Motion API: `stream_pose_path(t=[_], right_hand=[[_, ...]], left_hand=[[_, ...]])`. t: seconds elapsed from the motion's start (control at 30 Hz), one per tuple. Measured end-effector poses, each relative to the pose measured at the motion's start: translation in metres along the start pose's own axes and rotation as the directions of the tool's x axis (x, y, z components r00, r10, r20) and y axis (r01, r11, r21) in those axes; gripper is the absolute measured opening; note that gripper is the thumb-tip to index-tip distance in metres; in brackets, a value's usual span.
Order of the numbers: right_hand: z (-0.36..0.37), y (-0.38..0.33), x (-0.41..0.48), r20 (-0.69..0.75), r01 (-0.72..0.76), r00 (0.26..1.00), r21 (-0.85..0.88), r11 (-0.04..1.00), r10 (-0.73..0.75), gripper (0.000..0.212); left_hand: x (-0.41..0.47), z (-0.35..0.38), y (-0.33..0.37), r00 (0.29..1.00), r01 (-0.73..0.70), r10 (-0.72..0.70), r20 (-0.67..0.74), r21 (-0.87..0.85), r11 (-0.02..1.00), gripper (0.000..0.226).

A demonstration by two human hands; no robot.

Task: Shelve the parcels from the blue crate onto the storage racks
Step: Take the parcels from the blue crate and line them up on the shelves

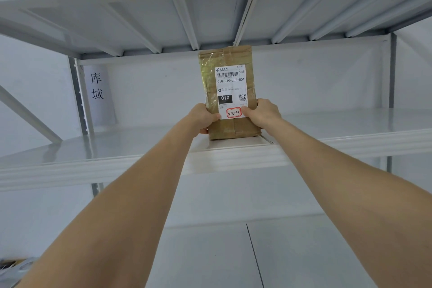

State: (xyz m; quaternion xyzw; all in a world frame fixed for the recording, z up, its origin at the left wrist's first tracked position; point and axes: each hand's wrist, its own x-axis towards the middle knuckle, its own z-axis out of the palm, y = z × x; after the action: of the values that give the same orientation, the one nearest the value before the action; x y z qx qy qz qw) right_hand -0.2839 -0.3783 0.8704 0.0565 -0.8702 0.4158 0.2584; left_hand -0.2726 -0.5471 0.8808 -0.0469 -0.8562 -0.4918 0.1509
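A brown paper parcel [228,58] wrapped in clear tape stands upright on the white rack shelf [117,147], its lower edge on the shelf surface. It carries a white shipping label with a barcode and a red-framed sticker reading 3-2-4. My left hand [203,118] grips the parcel's lower left edge, thumb on the front. On the lower right edge my right hand [264,112] grips it the same way. Both arms reach up from below. The blue crate is out of view.
The underside of the upper shelf [210,14] with its ribs hangs just above the parcel's top. A white paper sign [97,89] with black characters is on the back wall at left. A grey upright post [79,96] stands at the left, another [392,70] at the right.
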Motion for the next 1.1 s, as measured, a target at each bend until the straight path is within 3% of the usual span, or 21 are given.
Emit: stream_pose_path(t=[0.1,0.23,0.4,0.53,0.7,1.1], right_hand=[[0.003,0.002,0.000,0.021,-0.011,1.000,0.011,1.000,0.011,0.051],[0.002,0.002,-0.003,0.004,-0.018,1.000,0.029,0.999,0.018,0.054],[-0.003,0.001,-0.007,-0.066,-0.022,0.998,-0.026,0.999,0.020,0.028],[-0.003,0.001,-0.010,-0.054,-0.020,0.998,-0.044,0.999,0.017,0.032],[0.001,0.004,-0.009,-0.050,-0.043,0.998,-0.046,0.998,0.040,0.036],[0.000,-0.003,-0.014,0.009,-0.032,0.999,-0.008,0.999,0.032,0.024]], left_hand=[[-0.003,-0.001,0.001,1.000,0.012,-0.011,-0.025,0.031,0.999,0.035],[-0.007,-0.004,-0.001,0.997,0.015,-0.011,-0.076,0.042,0.999,0.014],[-0.012,-0.002,0.003,0.982,-0.008,0.017,-0.190,0.048,0.999,0.011],[-0.013,-0.002,0.004,0.985,0.010,-0.001,-0.171,0.051,0.999,0.022],[-0.014,-0.001,0.004,0.986,0.013,-0.002,-0.164,0.066,0.998,0.019],[-0.031,-0.005,0.012,0.998,0.047,-0.042,-0.053,0.092,0.995,0.028]])
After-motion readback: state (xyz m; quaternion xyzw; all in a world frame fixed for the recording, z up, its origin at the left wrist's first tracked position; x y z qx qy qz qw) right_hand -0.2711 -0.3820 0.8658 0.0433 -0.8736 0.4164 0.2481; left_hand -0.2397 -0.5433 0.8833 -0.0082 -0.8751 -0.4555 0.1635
